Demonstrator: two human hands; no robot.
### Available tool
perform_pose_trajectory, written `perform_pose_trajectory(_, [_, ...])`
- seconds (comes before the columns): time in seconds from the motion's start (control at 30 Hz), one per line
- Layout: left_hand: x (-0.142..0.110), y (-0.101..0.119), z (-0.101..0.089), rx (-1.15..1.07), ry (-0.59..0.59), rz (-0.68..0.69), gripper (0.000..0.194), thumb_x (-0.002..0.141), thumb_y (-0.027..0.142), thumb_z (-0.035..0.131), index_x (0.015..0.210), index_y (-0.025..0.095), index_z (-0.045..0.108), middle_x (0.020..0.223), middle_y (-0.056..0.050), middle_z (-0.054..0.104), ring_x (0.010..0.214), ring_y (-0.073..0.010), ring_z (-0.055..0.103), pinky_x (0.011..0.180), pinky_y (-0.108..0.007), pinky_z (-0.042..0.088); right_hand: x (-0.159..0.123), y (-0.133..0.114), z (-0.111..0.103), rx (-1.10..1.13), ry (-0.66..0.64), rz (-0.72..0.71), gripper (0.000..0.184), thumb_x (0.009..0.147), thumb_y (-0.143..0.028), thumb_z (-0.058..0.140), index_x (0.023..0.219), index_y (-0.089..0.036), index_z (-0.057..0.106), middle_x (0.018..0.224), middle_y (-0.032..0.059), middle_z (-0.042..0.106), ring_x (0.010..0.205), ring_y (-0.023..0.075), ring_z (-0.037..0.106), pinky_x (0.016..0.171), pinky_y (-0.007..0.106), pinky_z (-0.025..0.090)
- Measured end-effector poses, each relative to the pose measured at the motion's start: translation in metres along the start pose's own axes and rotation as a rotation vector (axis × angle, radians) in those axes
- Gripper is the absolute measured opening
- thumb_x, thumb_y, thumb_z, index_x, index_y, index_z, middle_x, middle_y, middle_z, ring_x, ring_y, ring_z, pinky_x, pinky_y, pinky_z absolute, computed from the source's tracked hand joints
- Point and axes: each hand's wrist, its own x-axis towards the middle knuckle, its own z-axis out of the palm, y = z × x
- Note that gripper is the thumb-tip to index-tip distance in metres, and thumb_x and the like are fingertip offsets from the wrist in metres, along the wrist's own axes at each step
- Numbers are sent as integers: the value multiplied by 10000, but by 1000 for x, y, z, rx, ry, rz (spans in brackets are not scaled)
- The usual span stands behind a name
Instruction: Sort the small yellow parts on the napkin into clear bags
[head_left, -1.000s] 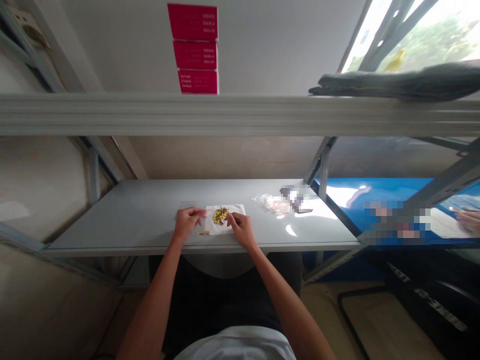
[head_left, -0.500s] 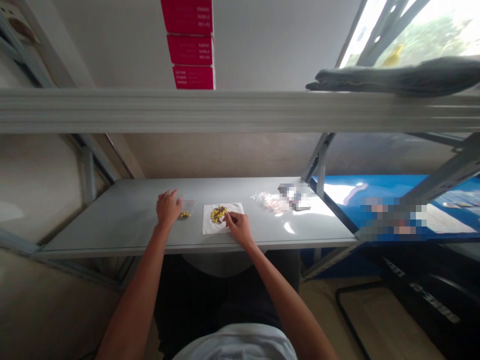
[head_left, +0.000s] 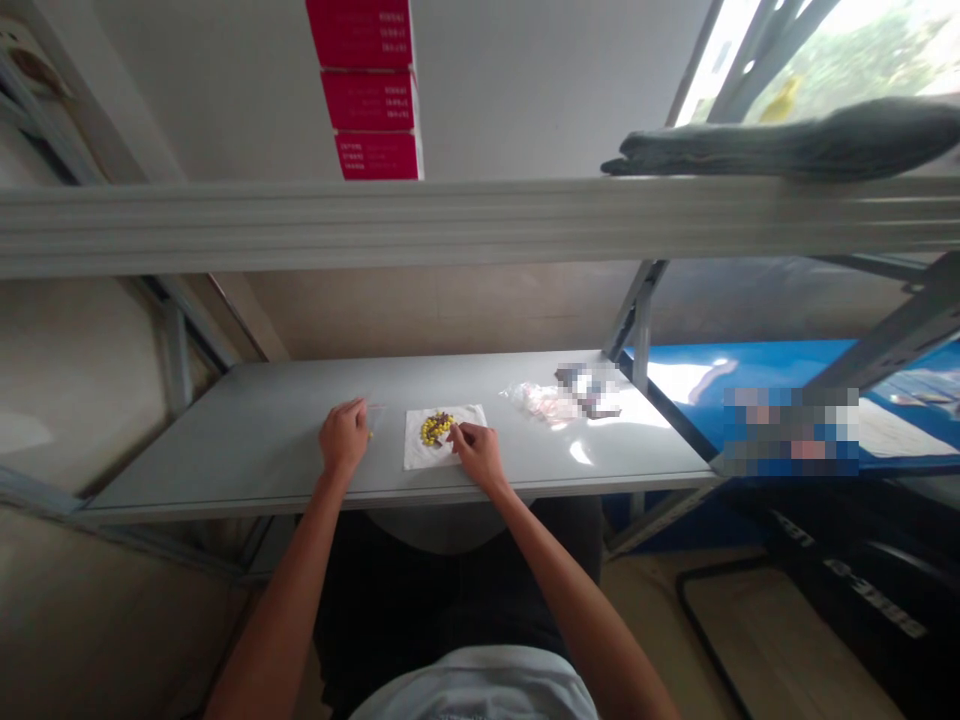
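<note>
A white cloth (head_left: 414, 455) lies near the table's front edge, with a small pile of yellow and dark brown beads (head_left: 433, 430) on it. At the pile's right side my right hand (head_left: 480, 455) is closed in a pinch; whatever is between its fingertips is too small to make out. To the left of the cloth, my left hand (head_left: 345, 435) bends over a small clear plastic bag (head_left: 379, 420), fingers curled together and slightly blurred. That hand covers the bag's left part, and only a speck of yellow shows beside it. Whether it grips the bag is hidden.
Crumpled clear plastic (head_left: 544, 400) lies on the grey table (head_left: 247, 430) to the right, beside a pixelated patch. A shelf beam (head_left: 480, 225) crosses above my hands, carrying red boxes (head_left: 371, 100) and a dark folded cloth (head_left: 780, 142). A blue surface (head_left: 682, 400) adjoins at right.
My left hand has shifted right over the bag, its fingers drawing in and hiding most of the yellow beads there. My right hand stays at the pile. The view has tilted slightly.
</note>
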Motion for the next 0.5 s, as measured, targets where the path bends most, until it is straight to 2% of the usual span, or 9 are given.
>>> perform_pose_trajectory(0.13, [-23, 12, 8, 51, -61, 123, 416, 929, 365, 528, 1220, 160, 742, 1322, -156, 692, 1310, -372, 535, 1127, -508, 383, -2, -1, 3, 12, 13, 9, 492, 980, -485, 517, 651, -169, 702, 518, 2, 584, 485, 121, 483, 532, 260, 325])
perform_pose_trajectory(0.27, [-32, 10, 13, 85, -64, 117, 420, 938, 373, 510, 1225, 172, 741, 1344, -155, 678, 1338, -383, 503, 1135, -529, 374, -1, -1, -2, -74, 38, -14, 469, 1009, -422, 474, 687, -172, 704, 555, 16, 611, 518, 136, 502, 546, 262, 352])
perform_pose_trajectory(0.33, [-33, 10, 12, 103, -48, 98, 433, 955, 341, 477, 1285, 186, 709, 1418, -147, 630, 1415, -378, 440, 1174, -553, 324, 4, 2, -16, -252, 113, -82, 420, 1009, -352, 470, 709, -179, 706, 624, 42, 643, 614, 167, 541, 612, 276, 392])
perform_pose_trajectory(0.4, [-34, 12, 11, 112, -35, 106, 487, 966, 332, 465, 1394, 166, 627, 1542, -157, 512, 1506, -378, 325, 1219, -585, 236, 12, 8, -38, -485, 221, -171, 315, 978, -266, 495, 788, -186, 732, 776, 87, 698, 807, 221, 577, 740, 313, 428])
perform_pose_trajectory(0.47, [-35, 14, 11, 121, -42, 129, 556, 976, 352, 461, 1481, 129, 530, 1622, -179, 388, 1553, -382, 228, 1236, -611, 171, 25, 17, -64, -679, 298, -190, 259, 928, -180, 518, 1026, -172, 757, 1011, 136, 726, 1002, 278, 563, 872, 374, 421])
perform_pose_trajectory(0.5, [-35, 15, 12, 137, -54, 133, 574, 984, 365, 451, 1498, 115, 505, 1633, -191, 361, 1557, -387, 216, 1236, -618, 164, 33, 22, -75, -765, 317, -166, 308, 903, -163, 538, 1135, -157, 740, 1106, 162, 714, 1060, 301, 546, 906, 402, 407])
